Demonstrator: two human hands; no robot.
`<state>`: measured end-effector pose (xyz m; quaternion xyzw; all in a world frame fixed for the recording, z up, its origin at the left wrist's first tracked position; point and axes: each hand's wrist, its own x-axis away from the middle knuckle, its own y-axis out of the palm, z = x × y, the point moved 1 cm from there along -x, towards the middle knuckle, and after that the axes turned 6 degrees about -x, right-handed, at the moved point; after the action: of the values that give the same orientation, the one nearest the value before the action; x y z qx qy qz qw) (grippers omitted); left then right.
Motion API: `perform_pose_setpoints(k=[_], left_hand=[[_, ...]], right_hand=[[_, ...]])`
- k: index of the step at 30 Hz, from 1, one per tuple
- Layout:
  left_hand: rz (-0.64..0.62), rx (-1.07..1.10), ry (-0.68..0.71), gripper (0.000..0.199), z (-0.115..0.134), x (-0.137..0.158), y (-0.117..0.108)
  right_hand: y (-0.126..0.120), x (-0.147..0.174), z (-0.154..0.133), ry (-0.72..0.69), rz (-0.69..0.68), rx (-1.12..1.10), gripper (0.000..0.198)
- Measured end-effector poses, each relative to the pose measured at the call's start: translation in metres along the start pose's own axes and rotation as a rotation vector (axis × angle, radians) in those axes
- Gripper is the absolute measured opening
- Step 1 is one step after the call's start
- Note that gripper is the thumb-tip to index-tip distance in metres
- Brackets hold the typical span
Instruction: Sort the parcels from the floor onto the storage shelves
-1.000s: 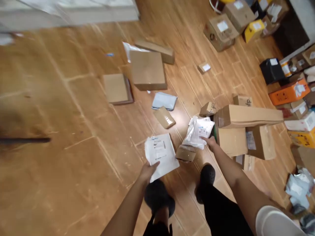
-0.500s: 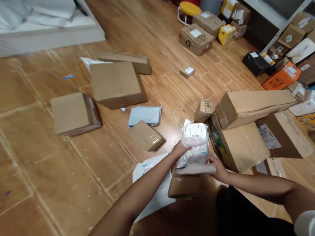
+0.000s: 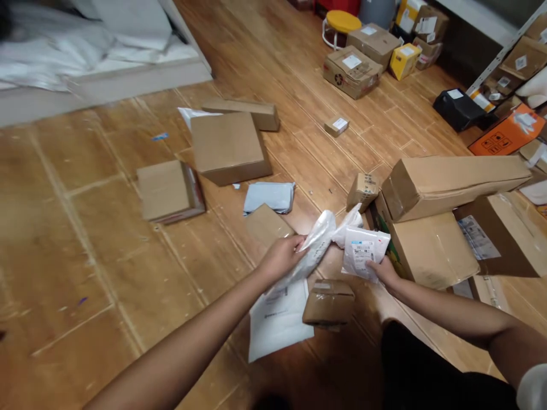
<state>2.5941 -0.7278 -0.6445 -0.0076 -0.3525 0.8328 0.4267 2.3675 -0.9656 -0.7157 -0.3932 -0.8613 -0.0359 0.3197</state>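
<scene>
The left hand (image 3: 282, 257) is closed on the near edge of a white bag (image 3: 317, 242), which tilts up and away from it, while the right hand (image 3: 386, 272) pinches a small packet (image 3: 362, 249) at its lower corner, thumb on the front. Gripping at the edges probably keeps most of the packet's label readable and suits such limp wrapping. Just beyond and between the hands is another crumpled white wrapper (image 3: 348, 225); whether it is joined to either cannot be told. Below the hands, a large envelope (image 3: 280, 336) lies flat beside a small brown box (image 3: 328, 302), perhaps laid there to stay within reach. Right of the right hand, a long box (image 3: 459, 182) rests on a carton (image 3: 436, 247), likely because the carton's broad top supports it. All this sits on a glossy wood-look floor (image 3: 171, 296); far beyond the hands stand a yellow stool (image 3: 343, 21) and a loaded shelf (image 3: 482, 20).
</scene>
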Motion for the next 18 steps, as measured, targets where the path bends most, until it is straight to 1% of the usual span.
perform_pose_setpoints(k=[1,2,4,5,6,7,8,9,10,11,13,14,15,16,17,18], left_hand=[[0.016,-0.013,-0.018,0.03,-0.003,0.016,-0.017],[0.031,0.02,-0.07,0.033,-0.006,0.033,-0.033],[0.045,0.157,-0.239,0.04,-0.017,0.07,-0.06],[0.037,0.239,-0.329,0.045,-0.022,0.087,-0.07],[0.018,0.315,-0.41,0.05,-0.028,0.105,-0.078],[-0.002,0.376,-0.474,0.053,-0.033,0.121,-0.084],[-0.019,0.417,-0.521,0.054,-0.038,0.136,-0.087],[-0.032,0.443,-0.547,0.054,-0.042,0.149,-0.088],[-0.046,0.462,-0.559,0.054,-0.045,0.159,-0.088],[-0.07,0.471,-0.555,0.054,-0.047,0.168,-0.087],[-0.152,0.446,-0.502,0.054,-0.047,0.178,-0.082],[-0.211,0.409,-0.455,0.053,-0.044,0.181,-0.079],[-0.278,0.361,-0.397,0.052,-0.04,0.183,-0.076],[-0.345,0.311,-0.332,0.051,-0.035,0.185,-0.072],[-0.408,0.267,-0.266,0.049,-0.03,0.187,-0.069],[-0.465,0.23,-0.205,0.043,-0.024,0.19,-0.065]], right_hand=[[0.0,0.004,-0.005,-0.059,0.017,0.041,0.047],[-0.001,0.01,-0.011,-0.152,0.049,0.093,0.053],[-0.005,0.028,-0.03,-0.427,0.102,0.188,0.063],[-0.006,0.037,-0.042,-0.581,0.087,0.214,0.065],[-0.005,0.047,-0.056,-0.724,0.028,0.233,0.062],[-0.001,0.056,-0.07,-0.839,-0.073,0.254,0.057],[0.006,0.064,-0.083,-0.92,-0.204,0.282,0.05],[0.016,0.072,-0.096,-0.968,-0.344,0.318,0.046],[0.03,0.079,-0.106,-0.993,-0.486,0.358,0.047],[0.047,0.086,-0.113,-1.002,-0.626,0.4,0.053],[0.087,0.099,-0.116,-0.992,-0.878,0.468,0.076],[0.106,0.106,-0.112,-0.972,-0.974,0.489,0.089],[0.125,0.114,-0.103,-0.933,-1.05,0.499,0.098],[0.14,0.122,-0.09,-0.864,-1.109,0.499,0.1],[0.152,0.13,-0.073,-0.763,-1.148,0.485,0.096],[0.159,0.139,-0.053,-0.641,-1.137,0.435,0.087]])
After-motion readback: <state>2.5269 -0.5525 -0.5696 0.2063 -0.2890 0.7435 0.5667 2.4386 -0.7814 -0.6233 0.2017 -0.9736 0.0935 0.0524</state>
